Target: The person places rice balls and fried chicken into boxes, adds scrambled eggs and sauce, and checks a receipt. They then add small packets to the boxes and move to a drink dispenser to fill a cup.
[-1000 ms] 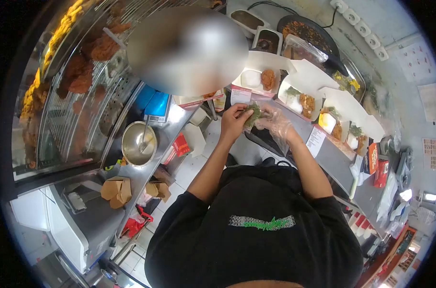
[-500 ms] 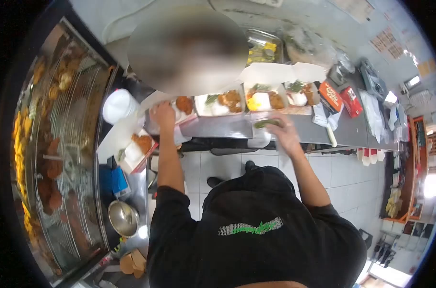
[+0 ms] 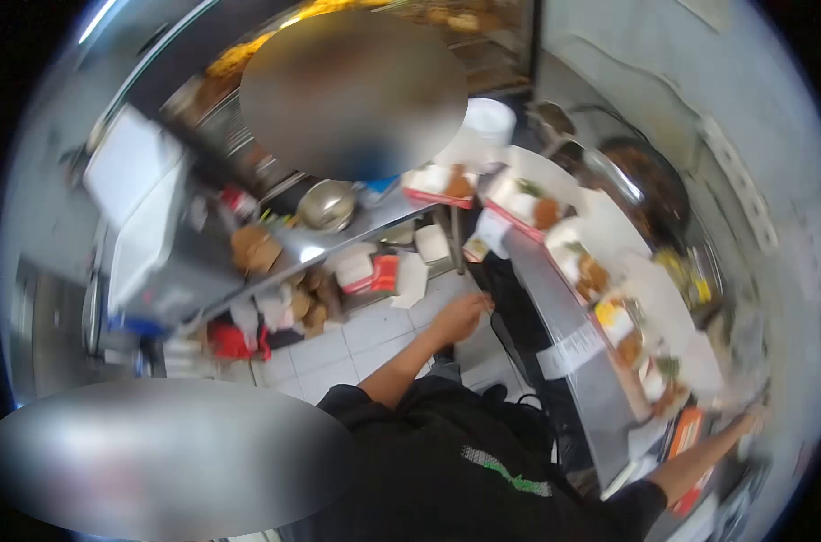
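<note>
My left hand (image 3: 462, 318) is off the counter, above the floor near the counter's edge, with its fingers curled in and nothing visible in them. My right hand (image 3: 746, 421) reaches to the back of the counter past the end of the box row, by what looks like clear plastic. Motion smears its fingers, so I cannot see whether it holds anything. Open meal boxes with rice, fried pieces and greens line the counter, among them one with a yellow topping (image 3: 615, 318) and the end box (image 3: 656, 387). Another filled box (image 3: 439, 186) sits on the side counter.
A metal bowl (image 3: 326, 206) and brown cardboard pieces (image 3: 255, 248) lie on the side counter. A white tub (image 3: 489, 121) stands at the corner. An orange-black packet (image 3: 686, 432) lies near my right forearm. A paper slip (image 3: 570, 352) hangs at the counter's edge. Cartons sit on the lower shelf.
My view has swung left. My left hand has come away from a box. My right hand, which held green slices over the counter's front, has moved to the back; the slices are out of sight.
</note>
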Demonstrator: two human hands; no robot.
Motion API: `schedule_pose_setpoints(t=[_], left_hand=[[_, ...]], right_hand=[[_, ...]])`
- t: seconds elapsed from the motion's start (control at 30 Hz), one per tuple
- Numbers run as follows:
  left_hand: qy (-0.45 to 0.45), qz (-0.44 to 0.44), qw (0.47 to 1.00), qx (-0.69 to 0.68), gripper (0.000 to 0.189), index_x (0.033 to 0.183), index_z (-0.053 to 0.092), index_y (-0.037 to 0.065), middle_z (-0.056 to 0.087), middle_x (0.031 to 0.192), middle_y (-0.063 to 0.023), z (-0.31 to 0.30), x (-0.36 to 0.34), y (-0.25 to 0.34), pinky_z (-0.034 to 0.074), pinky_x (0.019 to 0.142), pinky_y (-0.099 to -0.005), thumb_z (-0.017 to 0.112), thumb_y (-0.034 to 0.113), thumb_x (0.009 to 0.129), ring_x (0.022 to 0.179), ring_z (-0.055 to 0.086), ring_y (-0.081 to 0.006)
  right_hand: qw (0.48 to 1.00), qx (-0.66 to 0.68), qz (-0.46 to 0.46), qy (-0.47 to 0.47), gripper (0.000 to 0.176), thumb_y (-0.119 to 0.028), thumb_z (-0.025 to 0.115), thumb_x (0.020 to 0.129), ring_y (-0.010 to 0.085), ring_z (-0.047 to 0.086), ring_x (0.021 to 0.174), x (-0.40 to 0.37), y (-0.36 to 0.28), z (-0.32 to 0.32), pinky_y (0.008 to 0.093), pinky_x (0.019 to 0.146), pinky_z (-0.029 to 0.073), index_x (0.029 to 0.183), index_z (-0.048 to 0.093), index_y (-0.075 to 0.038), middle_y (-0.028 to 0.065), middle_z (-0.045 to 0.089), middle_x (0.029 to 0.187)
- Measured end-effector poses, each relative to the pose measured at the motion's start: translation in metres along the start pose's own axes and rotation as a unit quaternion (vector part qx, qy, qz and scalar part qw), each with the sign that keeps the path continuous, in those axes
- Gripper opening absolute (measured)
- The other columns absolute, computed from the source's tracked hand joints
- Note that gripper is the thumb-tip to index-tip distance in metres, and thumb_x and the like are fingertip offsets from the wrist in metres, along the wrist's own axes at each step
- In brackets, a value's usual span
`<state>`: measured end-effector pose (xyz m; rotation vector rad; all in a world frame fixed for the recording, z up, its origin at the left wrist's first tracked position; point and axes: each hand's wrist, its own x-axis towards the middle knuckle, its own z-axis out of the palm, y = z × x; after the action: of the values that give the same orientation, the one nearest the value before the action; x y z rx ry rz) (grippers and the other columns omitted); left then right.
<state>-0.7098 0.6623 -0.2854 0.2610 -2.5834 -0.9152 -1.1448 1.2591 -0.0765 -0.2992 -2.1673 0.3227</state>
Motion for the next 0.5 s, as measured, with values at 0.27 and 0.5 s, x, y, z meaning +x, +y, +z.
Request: schedule_pose_setpoints(t=[0.27, 0.5], left_hand=[[-0.06, -0.369, 0.923, -0.092, 0.041, 0.121, 0.056, 0.01, 0.057, 0.12, -0.0159, 0.056, -0.271, 0.019, 0.045, 0.093, -0.0395, 0.057, 0.014, 0.081, 0.11, 0.055, -0.031], [0.17, -0.705, 0.68, -0.105, 0.043, 0.116, 0.061, 0.01, 0.068, 0.096, -0.0148, 0.146, -0.583, 0.023, 0.049, 0.084, -0.0383, 0.062, 0.024, 0.075, 0.092, 0.064, -0.031]], right_hand=[[0.84, 0.379, -0.251, -0.295, 0.038, -0.021, 0.045, 0.093, 0.0292, 0.055, 0.11, -0.25, -0.289, -0.061, 0.0373, 0.096, 0.042, 0.124, 0.052, -0.001, 0.016, 0.057, 0.12], [0.221, 0.332, -0.659, -0.637, 0.038, -0.023, 0.061, 0.081, 0.0364, 0.059, 0.101, -0.559, -0.335, -0.227, 0.0411, 0.09, 0.045, 0.113, 0.06, -0.003, 0.0203, 0.063, 0.106]])
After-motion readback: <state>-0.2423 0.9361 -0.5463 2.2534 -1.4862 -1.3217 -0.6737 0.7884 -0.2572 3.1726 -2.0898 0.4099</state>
